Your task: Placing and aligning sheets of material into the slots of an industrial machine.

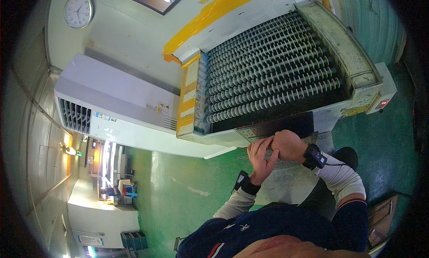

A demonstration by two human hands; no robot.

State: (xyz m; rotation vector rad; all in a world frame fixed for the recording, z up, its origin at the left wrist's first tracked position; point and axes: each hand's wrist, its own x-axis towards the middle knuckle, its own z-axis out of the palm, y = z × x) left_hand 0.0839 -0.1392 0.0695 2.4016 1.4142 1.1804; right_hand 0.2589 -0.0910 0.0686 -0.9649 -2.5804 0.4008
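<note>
Slightly parted left fingers (260,148) seem empty; right hand (289,146) hides its own, their grip unclear.

Roller conveyor (342,46), pale discs (272,101) in rows

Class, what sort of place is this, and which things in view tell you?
Probably a factory workshop: there is a machine bed of wheeled rollers, a box with a lit red display and a green floor.
</note>
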